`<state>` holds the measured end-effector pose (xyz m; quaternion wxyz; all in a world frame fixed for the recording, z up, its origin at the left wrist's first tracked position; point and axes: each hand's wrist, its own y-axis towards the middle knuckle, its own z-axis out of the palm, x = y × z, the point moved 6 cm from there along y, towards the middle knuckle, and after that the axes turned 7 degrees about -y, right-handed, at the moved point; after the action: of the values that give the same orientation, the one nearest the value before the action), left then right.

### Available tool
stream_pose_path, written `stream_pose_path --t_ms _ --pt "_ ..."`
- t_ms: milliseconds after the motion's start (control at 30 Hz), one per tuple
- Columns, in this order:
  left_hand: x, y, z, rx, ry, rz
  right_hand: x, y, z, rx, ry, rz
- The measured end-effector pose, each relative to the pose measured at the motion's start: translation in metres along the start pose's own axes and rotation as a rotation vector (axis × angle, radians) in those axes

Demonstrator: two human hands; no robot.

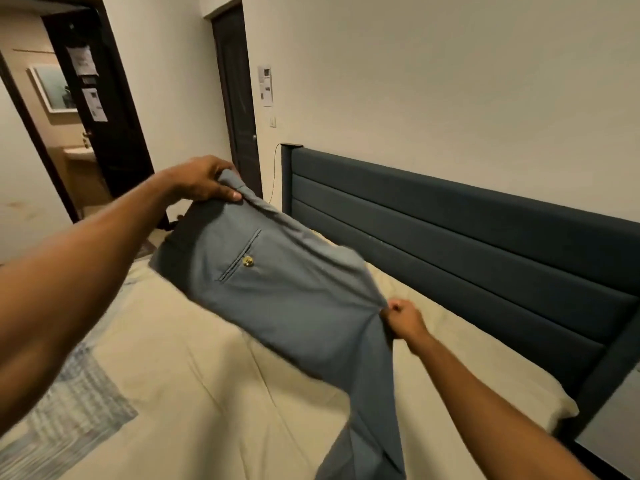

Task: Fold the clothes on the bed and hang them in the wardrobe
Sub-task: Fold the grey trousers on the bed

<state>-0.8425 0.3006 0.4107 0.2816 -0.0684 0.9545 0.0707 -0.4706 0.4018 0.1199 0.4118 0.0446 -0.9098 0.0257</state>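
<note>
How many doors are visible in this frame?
2. One dark door stands open at the far left, with papers stuck on it, beside the bathroom opening. The other dark door is shut, in the wall just left of the headboard.

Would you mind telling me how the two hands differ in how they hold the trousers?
The left hand grips the bunched waistband end, raised high; the right hand pinches the trousers lower, near the crotch seam. The left hand sits farther from the headboard than the right. Both hold the same garment above the bed.

Trousers (294, 306) legs run off the bottom edge.
</note>
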Motion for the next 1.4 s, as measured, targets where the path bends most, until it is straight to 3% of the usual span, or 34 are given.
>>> stream_pose_path --t_ms 100,200,333,467,600,667,733,833,1033,1133,1267,1400 --pt "0.009 0.028 -0.013 -0.316 -0.060 0.063 0.047 0.057 -0.065 -0.305 -0.076 -0.132" --pt "0.008 0.044 -0.029 -0.497 -0.167 0.157 0.098 0.085 -0.128 -0.600 -0.144 -0.334" --pt "0.032 0.040 -0.017 -0.638 -0.264 0.241 0.116 0.068 -0.143 -0.743 -0.235 -0.542" --pt "0.121 0.000 0.060 -0.635 -0.155 0.277 0.055 0.046 -0.070 -0.578 -0.457 -0.708" --pt "0.249 -0.080 0.212 -0.610 0.085 0.156 -0.054 0.015 0.061 -0.288 -0.766 -0.742" --pt "0.323 -0.145 0.312 -0.489 0.198 -0.015 -0.125 -0.015 0.141 -0.108 -0.850 -0.770" --pt "0.389 -0.223 0.412 -0.255 0.255 -0.166 -0.200 -0.057 0.224 0.110 -0.913 -0.795" --pt "0.442 -0.324 0.510 -0.038 0.304 -0.261 -0.280 -0.116 0.304 0.252 -1.017 -0.746" --pt "0.463 -0.364 0.529 0.030 0.220 -0.377 -0.300 -0.137 0.317 0.270 -1.091 -0.554" --pt "0.470 -0.362 0.520 0.002 -0.045 -0.464 -0.295 -0.138 0.317 0.350 -1.127 -0.431" --pt "0.466 -0.346 0.505 -0.208 -0.524 -0.741 -0.292 -0.140 0.323 0.393 -1.154 -0.355" --pt "0.479 -0.301 0.516 -0.260 -0.678 -0.989 -0.293 -0.143 0.330 0.430 -1.196 -0.324"
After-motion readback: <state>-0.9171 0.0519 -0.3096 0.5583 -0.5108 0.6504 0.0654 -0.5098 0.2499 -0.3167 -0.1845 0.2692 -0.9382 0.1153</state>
